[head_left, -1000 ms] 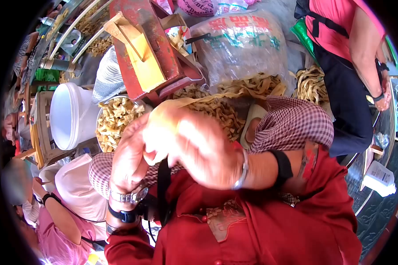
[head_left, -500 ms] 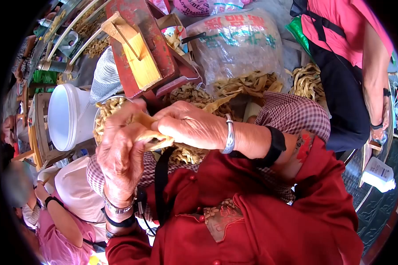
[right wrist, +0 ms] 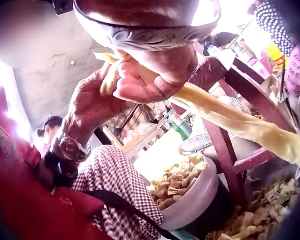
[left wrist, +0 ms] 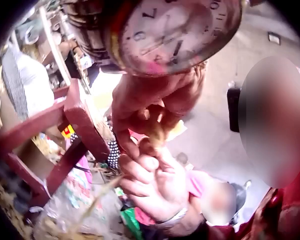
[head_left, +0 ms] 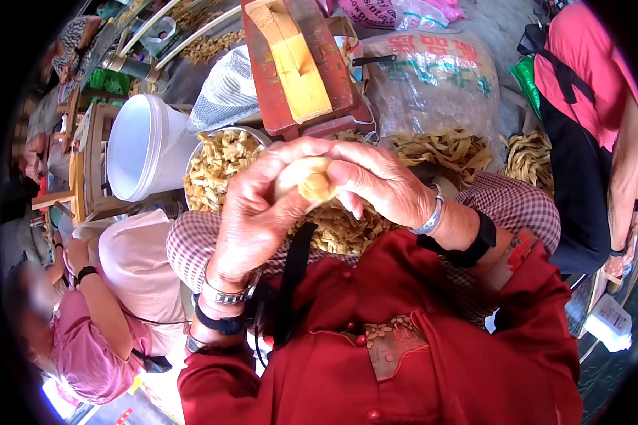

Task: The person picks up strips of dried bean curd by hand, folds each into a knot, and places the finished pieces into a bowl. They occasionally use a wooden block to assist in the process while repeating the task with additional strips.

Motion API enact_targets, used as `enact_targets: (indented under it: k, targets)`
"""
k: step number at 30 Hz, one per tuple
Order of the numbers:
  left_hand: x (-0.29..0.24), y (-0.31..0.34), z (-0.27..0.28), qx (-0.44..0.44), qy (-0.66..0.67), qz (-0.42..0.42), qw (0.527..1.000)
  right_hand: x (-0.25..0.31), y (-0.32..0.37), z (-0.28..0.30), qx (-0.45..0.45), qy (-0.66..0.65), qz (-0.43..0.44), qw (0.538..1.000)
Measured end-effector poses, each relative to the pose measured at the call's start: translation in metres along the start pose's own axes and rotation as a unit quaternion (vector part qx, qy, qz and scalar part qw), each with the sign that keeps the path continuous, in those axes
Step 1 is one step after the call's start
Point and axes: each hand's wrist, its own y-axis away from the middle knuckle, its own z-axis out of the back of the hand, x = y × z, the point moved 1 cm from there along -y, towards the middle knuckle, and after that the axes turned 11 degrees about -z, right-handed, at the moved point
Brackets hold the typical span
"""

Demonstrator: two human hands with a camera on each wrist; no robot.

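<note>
Both hands meet over the lap around a pale yellow strip (head_left: 315, 185), bunched into a small lump in the head view. The left hand (head_left: 259, 212) pinches it from one side, thumb on the lump. On the other side the right hand (head_left: 379, 180) grips it with curled fingers and thumb. From the right hand (right wrist: 155, 77), a long flat length of the strip (right wrist: 240, 122) trails off to the right in the right wrist view, while a short end shows by the left hand (right wrist: 92, 102). In the left wrist view the fingers hide much of the strip.
Beyond the hands stand a bowl of knotted pieces (head_left: 220, 166), a white bucket (head_left: 135, 149) and a red bench (head_left: 269, 88) bearing a wooden block (head_left: 298, 67). Loose strips (head_left: 443, 152) lie by a large plastic bag (head_left: 432, 85). People sit at both sides.
The head view has shifted, so the surroundings appear farther right. The hands have turned and come closer together, and the strip between them is now gathered into a rounded lump.
</note>
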Motion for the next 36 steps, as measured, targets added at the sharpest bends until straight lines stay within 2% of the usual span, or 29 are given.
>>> enact_targets:
  k: [3,4,6,8,10,11,12,14,16,17,18,19,21,24,27,30,33,34,35,36]
  targets:
    - [0.000,-0.005,-0.001,0.080,-0.242,-0.116,0.960,-0.005,-0.002,-0.002,0.004,-0.017,-0.017,1.000]
    - [-0.003,-0.006,-0.004,0.095,-0.243,-0.106,0.960,-0.005,-0.003,-0.003,-0.002,-0.013,-0.018,1.000]
    - [0.003,-0.005,-0.002,0.070,-0.181,-0.046,0.980,-0.007,-0.004,-0.005,-0.016,-0.028,-0.021,0.999]
    - [0.010,-0.001,-0.005,-0.001,-0.007,0.056,0.998,-0.002,-0.004,-0.005,-0.053,-0.024,-0.043,0.997]
    - [0.015,-0.002,0.002,0.025,0.116,0.088,0.989,0.012,-0.002,-0.004,-0.064,-0.033,-0.056,0.996]
    - [0.016,-0.002,0.004,0.038,0.176,0.104,0.978,0.008,-0.005,-0.004,-0.071,-0.011,0.008,0.997]
    - [0.012,-0.003,-0.002,0.012,0.190,0.126,0.974,0.003,-0.010,-0.005,-0.078,0.011,0.072,0.994]
    - [0.013,-0.004,-0.001,0.015,0.278,0.143,0.950,0.001,-0.007,-0.006,-0.048,-0.118,0.032,0.991]
    - [0.017,-0.009,0.001,0.043,0.358,0.133,0.923,0.004,-0.001,0.005,-0.074,-0.031,0.012,0.997]
    - [0.018,-0.010,0.003,0.004,0.348,0.139,0.927,0.005,0.001,0.011,-0.086,0.013,0.002,0.996]
    - [0.018,-0.009,0.006,-0.016,0.384,0.140,0.913,0.002,-0.001,0.018,-0.123,0.078,0.034,0.989]
    - [0.019,-0.007,0.012,-0.038,0.419,0.140,0.896,-0.003,0.000,0.026,-0.136,0.087,0.031,0.986]
    - [0.016,-0.009,0.036,-0.057,0.450,0.081,0.887,-0.009,0.003,0.046,-0.194,0.062,0.007,0.979]
    - [0.011,-0.004,0.038,-0.077,0.418,0.090,0.901,-0.010,0.007,0.040,-0.153,0.155,-0.027,0.976]
    - [0.011,-0.005,0.037,-0.081,0.358,0.060,0.928,-0.005,0.005,0.026,-0.064,0.070,-0.120,0.988]
    - [0.016,-0.004,0.035,-0.075,0.316,0.043,0.945,-0.001,-0.001,0.017,-0.028,0.062,-0.109,0.992]
    - [0.012,-0.002,0.024,-0.124,0.169,0.065,0.976,-0.006,-0.004,0.014,-0.010,0.059,-0.119,0.991]
    - [0.016,-0.002,0.024,-0.104,0.103,0.085,0.986,-0.007,-0.004,0.012,-0.014,0.055,-0.116,0.992]
    - [0.016,-0.002,0.022,-0.123,0.058,0.122,0.983,-0.007,-0.004,0.011,-0.017,0.052,-0.113,0.992]
    - [0.016,-0.002,0.021,-0.116,0.041,0.121,0.985,-0.007,-0.003,0.011,-0.013,0.054,-0.123,0.991]
